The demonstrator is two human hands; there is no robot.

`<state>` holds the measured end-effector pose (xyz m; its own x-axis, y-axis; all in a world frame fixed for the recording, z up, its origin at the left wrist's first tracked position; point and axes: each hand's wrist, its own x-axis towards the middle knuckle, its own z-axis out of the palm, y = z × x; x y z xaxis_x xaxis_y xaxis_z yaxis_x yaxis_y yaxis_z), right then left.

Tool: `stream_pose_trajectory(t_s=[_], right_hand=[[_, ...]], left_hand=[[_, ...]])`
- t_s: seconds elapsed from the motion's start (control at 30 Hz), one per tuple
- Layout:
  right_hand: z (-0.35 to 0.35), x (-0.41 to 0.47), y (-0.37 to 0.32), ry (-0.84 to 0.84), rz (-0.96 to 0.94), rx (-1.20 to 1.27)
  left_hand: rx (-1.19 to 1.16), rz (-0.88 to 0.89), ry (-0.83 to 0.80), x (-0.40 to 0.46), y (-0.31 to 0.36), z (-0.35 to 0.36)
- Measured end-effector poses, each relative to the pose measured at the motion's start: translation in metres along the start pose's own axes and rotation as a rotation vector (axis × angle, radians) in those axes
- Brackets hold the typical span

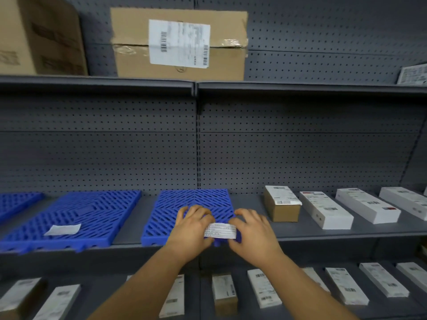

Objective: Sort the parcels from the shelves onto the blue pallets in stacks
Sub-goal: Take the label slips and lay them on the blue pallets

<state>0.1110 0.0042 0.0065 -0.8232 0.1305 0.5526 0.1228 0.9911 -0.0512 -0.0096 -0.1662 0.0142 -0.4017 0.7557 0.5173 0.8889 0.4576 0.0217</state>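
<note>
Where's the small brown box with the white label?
The small brown box sits on the middle shelf, just right of the blue pallet, left of the white parcels.

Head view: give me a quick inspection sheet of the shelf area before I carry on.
Surface: grey middle shelf, pegboard back.
Job's things: blue pallets, no parcels stacked on them: centre pallet, left pallet with paper slip. Brown parcel and white parcels to the right; more on the lower shelf.
Clutter: large cardboard box on the upper shelf.
Grippers: left hand and right hand hold a label at the centre pallet's front edge.
Cables: nothing seen.
Surroundings: nothing seen beyond shelving.
</note>
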Motion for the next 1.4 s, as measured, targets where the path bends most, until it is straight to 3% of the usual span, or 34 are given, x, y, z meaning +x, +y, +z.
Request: stream_pose_trajectory(t_s=[0.4,0.83,1.03,1.4], right_hand=[[0.035,0.017,-0.161,0.045,0.04,0.037],[0.086,0.099,-0.276,-0.022,-0.14,0.097],[0.126,0.158,-0.328,-0.073,-0.217,0.16],[0.183,0.23,-0.399,-0.084,-0.267,0.211]], left_hand=[[0.003,0.007,-0.004,-0.098,-0.116,-0.057],[0.032,-0.182,0.018,-0.161,-0.244,-0.093],[0.058,-0.303,-0.093,-0.172,-0.324,-0.107],[0.031,-0.306,-0.056,-0.194,-0.435,-0.12]])
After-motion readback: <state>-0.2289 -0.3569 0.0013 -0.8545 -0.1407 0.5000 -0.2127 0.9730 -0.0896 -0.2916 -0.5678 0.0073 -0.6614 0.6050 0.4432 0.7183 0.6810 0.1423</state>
